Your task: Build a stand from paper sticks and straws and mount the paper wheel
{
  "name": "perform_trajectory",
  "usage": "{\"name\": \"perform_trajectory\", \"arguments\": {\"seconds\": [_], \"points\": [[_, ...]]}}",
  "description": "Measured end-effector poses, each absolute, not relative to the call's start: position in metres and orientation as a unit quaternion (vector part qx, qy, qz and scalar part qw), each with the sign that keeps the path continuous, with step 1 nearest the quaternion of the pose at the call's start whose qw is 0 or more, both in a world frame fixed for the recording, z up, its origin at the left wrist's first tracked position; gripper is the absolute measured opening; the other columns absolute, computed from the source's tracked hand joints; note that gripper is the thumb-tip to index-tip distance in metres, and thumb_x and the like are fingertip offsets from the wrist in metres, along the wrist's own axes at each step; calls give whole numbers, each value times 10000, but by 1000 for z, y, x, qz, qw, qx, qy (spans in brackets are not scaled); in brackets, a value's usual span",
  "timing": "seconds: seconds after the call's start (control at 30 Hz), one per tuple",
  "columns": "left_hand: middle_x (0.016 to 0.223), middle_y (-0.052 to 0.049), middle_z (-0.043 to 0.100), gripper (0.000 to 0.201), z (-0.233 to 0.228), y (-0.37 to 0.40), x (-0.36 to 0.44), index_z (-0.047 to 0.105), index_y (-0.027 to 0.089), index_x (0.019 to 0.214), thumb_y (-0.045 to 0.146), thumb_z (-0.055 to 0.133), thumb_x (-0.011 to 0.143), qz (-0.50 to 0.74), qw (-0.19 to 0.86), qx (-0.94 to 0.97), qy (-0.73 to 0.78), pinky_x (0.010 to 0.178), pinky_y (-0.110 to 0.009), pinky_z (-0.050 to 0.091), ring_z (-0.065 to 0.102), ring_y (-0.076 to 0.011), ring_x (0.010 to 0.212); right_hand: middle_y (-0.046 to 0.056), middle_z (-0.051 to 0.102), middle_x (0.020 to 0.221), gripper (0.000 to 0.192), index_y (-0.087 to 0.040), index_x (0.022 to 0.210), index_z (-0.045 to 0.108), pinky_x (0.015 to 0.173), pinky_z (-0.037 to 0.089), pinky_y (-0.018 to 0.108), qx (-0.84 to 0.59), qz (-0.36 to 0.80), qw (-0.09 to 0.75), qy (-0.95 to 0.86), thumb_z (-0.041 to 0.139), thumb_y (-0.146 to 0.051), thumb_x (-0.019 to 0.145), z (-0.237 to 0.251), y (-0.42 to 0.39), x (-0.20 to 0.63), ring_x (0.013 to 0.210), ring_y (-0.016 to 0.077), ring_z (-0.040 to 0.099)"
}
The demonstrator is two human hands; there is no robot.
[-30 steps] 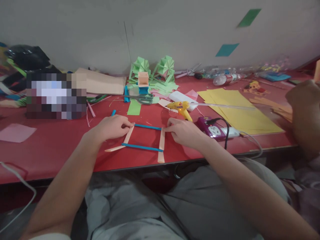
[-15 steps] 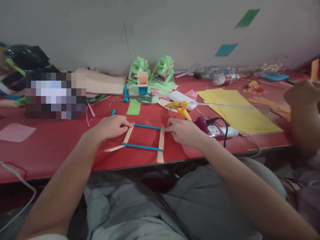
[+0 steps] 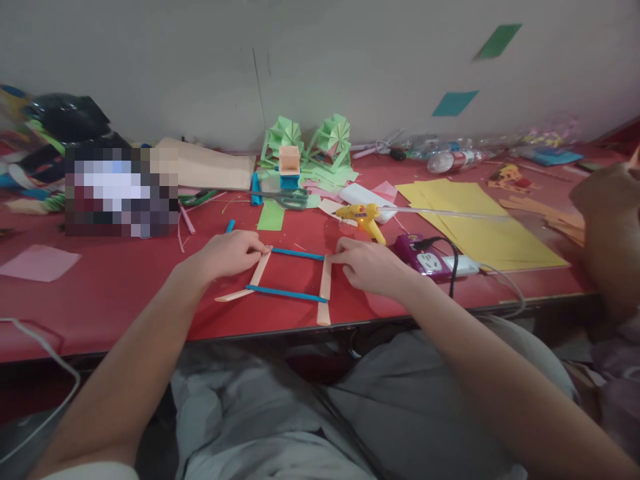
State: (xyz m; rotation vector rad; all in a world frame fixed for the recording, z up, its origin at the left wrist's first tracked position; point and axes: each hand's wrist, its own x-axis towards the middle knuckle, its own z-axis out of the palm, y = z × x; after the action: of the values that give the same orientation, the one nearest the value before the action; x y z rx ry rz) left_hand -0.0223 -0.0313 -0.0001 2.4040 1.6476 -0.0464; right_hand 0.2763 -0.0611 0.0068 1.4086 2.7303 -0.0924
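Note:
A four-sided frame of folded paper strips lies near the front of the red table, made of two thin blue strips and wider peach strips. My left hand is closed, fingertips pinching the frame's far left corner. At the far right corner, my right hand has its fingers bent and closed on the peach strip's upper end. Toward me, the peach pieces run on past the near blue strip, the left one angled outward. A yellow glue gun lies just beyond my right hand.
To the right are a purple power strip with a black plug and yellow sheets. Scissors, green paper models and a small peach box stand behind. Another person's hand is at the right edge.
The whole view has shifted slightly, so everything appears a little to the right. Both hands keep their places at the frame's far corners.

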Motion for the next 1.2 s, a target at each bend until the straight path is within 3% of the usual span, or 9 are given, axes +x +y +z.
{"name": "perform_trajectory", "arguments": {"seconds": [0.27,0.5,0.7,0.83,0.97,1.1,1.2], "points": [[1072,-42,747,341,-14,-35,-24,788,239,1000,371,504,864,100,165,808,556,746,-325,475,660,-225,890,72,656,1156,455,-244,1238,698,660,425,274,458,-59,1,887,468,-118,866,3,-60,281,970,208,663],[835,-37,716,372,-19,-33,-29,720,182,1132,359,538,860,212,241,775,545,635,-277,456,604,-167,677,90,689,1156,296,-193,1165,689,750,450,293,482,-113,-109,862,468,-254,978,-9,-54,280,976,225,657],[1005,-76,747,376,-19,-30,-33,741,186,1038,490,615,855,250,272,774,514,776,-315,502,661,-212,854,91,700,868,281,-162,824,668,727,422,305,497,-163,-191,831,453,-234,989,-18,-45,274,816,210,623],[964,-60,755,379,-19,-30,-33,754,204,957,544,613,865,258,261,769,523,777,-318,500,654,-208,830,68,671,755,309,-178,750,643,657,399,305,518,-175,-221,807,452,-251,982,-17,-45,272,712,192,592],[948,-54,747,371,-15,-31,-31,738,191,913,533,597,884,268,259,761,531,828,-320,495,663,-215,879,55,652,698,322,-175,758,672,604,393,316,557,-172,-185,791,473,-315,969,-7,-49,280,646,189,578],[970,-67,744,375,-14,-31,-32,731,180,939,528,607,873,260,271,754,539,825,-327,506,665,-217,874,78,728,948,178,-179,939,712,732,473,320,517,-221,-117,819,539,-204,901,7,-55,294,828,207,654],[973,-77,736,398,-12,-31,-40,714,171,1014,520,644,836,263,276,741,553,744,-313,513,659,-207,810,61,717,997,185,-195,1013,706,734,481,291,463,-260,-52,846,614,-236,858,16,-61,302,841,191,646]]}}
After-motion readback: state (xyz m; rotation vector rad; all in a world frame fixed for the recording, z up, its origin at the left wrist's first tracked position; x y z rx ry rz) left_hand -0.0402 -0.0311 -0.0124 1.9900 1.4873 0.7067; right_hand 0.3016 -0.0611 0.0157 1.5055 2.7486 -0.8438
